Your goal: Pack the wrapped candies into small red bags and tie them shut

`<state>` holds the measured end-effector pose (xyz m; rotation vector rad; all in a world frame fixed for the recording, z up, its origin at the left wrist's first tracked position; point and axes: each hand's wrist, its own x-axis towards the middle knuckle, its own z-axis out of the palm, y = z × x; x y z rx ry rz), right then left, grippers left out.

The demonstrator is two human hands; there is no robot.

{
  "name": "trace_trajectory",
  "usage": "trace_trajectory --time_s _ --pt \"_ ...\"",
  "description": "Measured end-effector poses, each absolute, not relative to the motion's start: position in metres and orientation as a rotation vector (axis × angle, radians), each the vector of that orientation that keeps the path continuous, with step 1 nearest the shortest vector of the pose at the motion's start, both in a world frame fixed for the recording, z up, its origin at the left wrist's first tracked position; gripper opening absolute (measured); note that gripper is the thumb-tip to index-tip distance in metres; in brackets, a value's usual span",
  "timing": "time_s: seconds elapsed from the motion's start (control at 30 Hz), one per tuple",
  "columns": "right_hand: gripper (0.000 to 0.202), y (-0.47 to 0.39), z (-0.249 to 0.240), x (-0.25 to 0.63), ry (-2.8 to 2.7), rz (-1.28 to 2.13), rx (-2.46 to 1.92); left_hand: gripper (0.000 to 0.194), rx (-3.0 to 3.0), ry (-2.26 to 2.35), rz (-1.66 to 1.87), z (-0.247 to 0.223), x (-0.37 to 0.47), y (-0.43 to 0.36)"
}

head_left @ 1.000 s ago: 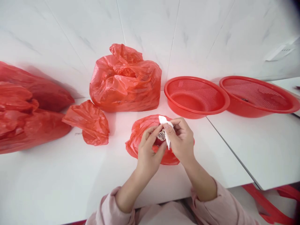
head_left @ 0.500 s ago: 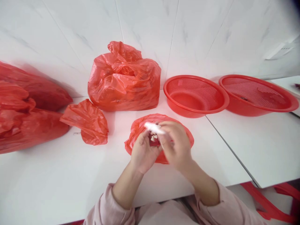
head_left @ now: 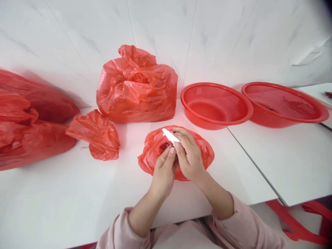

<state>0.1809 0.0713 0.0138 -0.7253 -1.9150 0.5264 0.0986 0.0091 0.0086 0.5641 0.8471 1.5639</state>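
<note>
Over the middle of the open red plastic bag (head_left: 204,152), both hands meet. My right hand (head_left: 190,157) is closed on a white folded tissue or cloth (head_left: 170,136), pinched between thumb and fingers. Close against it, my left hand (head_left: 164,171) is closed too, its thumb tip beside the right thumb. In the earlier frame the left hand held a small dark red piece with a gold pattern; now the fingers hide almost all of it. Something dark (head_left: 164,146) shows inside the bag, too small to name.
A large full red bag (head_left: 137,93) stands against the tiled wall. Left of it are a small tied red bag (head_left: 103,138) and a bulky red bag (head_left: 33,128). Two red plastic baskets, one round (head_left: 215,122) and one wider (head_left: 282,119), stand at the back right. A seam crosses the white table (head_left: 90,200).
My right hand has turned and lowered with the white tissue, drawing close to the left. The left fingers have closed over the dark red piece, covering its gold pattern.
</note>
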Motion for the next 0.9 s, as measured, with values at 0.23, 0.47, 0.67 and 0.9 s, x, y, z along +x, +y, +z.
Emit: trace_trajectory --time_s 0.23,0.47,0.67,0.9 --pt "0.028 0.075 0.023 0.193 -1.687 0.841 -0.899 0.033 0.568 0.892 1.554 0.001 0.098 0.009" --pt "0.044 0.067 0.011 0.195 -2.035 0.576 -0.661 0.028 0.489 0.856 1.538 0.016 0.087 0.016" --pt "0.030 0.081 0.016 0.206 -1.646 0.833 -0.941 0.024 0.428 0.796 1.429 0.017 0.087 0.012" --pt "0.040 0.062 0.016 0.196 -1.799 1.167 -0.709 0.031 0.207 0.696 1.307 0.018 0.085 0.015"
